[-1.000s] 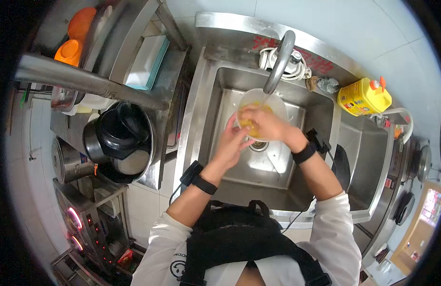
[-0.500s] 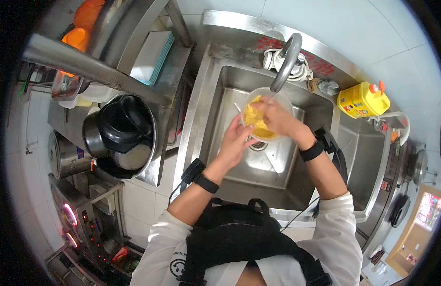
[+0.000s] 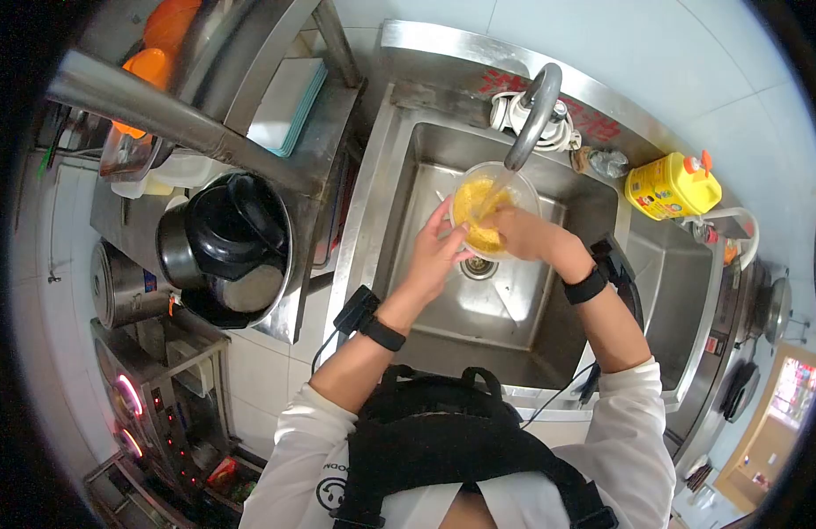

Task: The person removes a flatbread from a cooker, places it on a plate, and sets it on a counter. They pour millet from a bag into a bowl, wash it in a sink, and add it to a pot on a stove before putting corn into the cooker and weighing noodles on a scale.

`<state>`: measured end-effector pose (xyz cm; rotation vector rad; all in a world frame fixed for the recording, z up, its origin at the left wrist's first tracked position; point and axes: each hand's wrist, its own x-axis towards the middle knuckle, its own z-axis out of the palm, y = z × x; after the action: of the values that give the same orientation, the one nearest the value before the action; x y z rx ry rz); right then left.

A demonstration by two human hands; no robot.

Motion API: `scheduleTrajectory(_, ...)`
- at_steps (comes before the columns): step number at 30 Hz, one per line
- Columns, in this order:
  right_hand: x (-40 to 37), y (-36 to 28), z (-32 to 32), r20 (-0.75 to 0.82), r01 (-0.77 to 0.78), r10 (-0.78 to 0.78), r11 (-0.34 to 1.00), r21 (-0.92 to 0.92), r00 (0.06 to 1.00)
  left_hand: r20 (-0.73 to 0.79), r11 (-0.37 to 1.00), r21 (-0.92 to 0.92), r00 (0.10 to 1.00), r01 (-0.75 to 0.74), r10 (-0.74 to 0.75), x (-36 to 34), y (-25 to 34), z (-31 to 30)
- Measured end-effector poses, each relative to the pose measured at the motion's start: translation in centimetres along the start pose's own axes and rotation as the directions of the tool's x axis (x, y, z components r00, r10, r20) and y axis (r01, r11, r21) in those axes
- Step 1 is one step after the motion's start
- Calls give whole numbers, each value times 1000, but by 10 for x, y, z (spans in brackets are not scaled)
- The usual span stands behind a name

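Note:
My left hand [image 3: 439, 249] grips the near-left side of a clear plastic bowl [image 3: 531, 187], its thumb over the rim and its fingers along the outer wall. Inside are wet-looking yellow grains [image 3: 472, 198], too fine for me to name the kind. My right hand [image 3: 524, 234] reaches over the bowl's right side with its fingers down among the grains; the fingertips are hidden and somewhat blurred. The curved metal faucet [image 3: 540, 106] ends right above the bowl, and a thin stream of water seems to fall into it. Both hands are over the steel sink [image 3: 443, 326].
A coiled white cord [image 3: 558, 137] lies behind the faucet. To the right stand a yellow jug [image 3: 668, 187] and a second basin [image 3: 681, 309]. On the left, a large pot with black pans [image 3: 227, 220] sits below a steel rail [image 3: 161, 115]. Teal-edged trays [image 3: 287, 106] are stacked on the shelf.
My right hand has drawn slightly toward me and lower in the bowl, leaving more of the grains and the falling water visible. My left hand still grips the bowl.

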<state>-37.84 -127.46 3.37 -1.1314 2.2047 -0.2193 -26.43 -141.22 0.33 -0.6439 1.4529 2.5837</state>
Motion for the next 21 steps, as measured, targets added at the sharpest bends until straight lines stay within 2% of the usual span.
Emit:
scheduleTrajectory(2, 2, -4, -2, -124, 245, -214, 905, 348, 969, 3, 998, 38, 999, 47, -47, -1, -4, 0)
scheduleTrajectory(3, 3, -2, -1, -125, 244, -213, 905, 349, 969, 14, 999, -7, 999, 44, -44, -1, -8, 1)
scheduleTrajectory(5, 7, 2, 4, -444, 231, -158, 966, 116, 882, 23, 998, -49, 999, 44, -43, -1, -12, 1)
scheduleTrajectory(6, 6, 1, 6, -447, 232, -157, 966, 118, 881, 39, 998, -63, 999, 29, -26, 1, -11, 0)
scheduleTrajectory(7, 4, -2, 8, -303, 332, -260, 918, 217, 917, 54, 997, -78, 999, 11, -7, 2, -11, -1)
scheduleTrajectory(8, 3, -5, 8, -159, 406, -374, 853, 327, 914, 54, 997, -78, 999, 10, -5, 2, -6, -1)
scheduleTrajectory(10, -4, -3, 0, -183, 425, -387, 861, 278, 904, 61, 994, -80, 996, 72, -67, -1, 2, -2)
scheduleTrajectory(12, -6, -2, -1, -208, 439, -396, 868, 234, 894, 55, 993, -93, 996, 73, -68, -2, 0, 0)
scheduleTrajectory(13, -2, -1, -1, -403, 397, -324, 911, 109, 856, 52, 992, -105, 997, 69, -64, -2, -1, 1)
scheduleTrajectory(14, 1, 0, 0, -586, 323, -266, 946, -8, 765, 55, 992, -103, 996, 69, -64, -2, 0, 2)
scheduleTrajectory(15, 1, 2, 5, -589, 322, -266, 947, -10, 763, 42, 994, -97, 998, 50, -46, -2, 1, 3)
scheduleTrajectory(16, 1, 3, 13, -445, 87, -75, 996, 6, 892, 27, 995, -92, 999, 30, -28, -1, 2, 3)
scheduleTrajectory(17, -1, -2, 12, -287, -152, 141, 988, -18, 947, 26, 995, -94, 999, 28, -26, -1, 2, 3)
scheduleTrajectory(18, -3, -5, 8, -284, -150, 139, 988, -20, 949, 28, 996, -89, 999, 25, -23, -2, 1, 2)
scheduleTrajectory(20, -7, -10, -2, -29, 90, -86, 980, 179, 996, 30, 996, -83, 999, 25, -23, -3, -2, 0)
scheduleTrajectory(21, -4, -5, 4, -28, 89, -85, 979, 181, 996, 32, 996, -80, 999, 40, -38, -4, -3, 0)
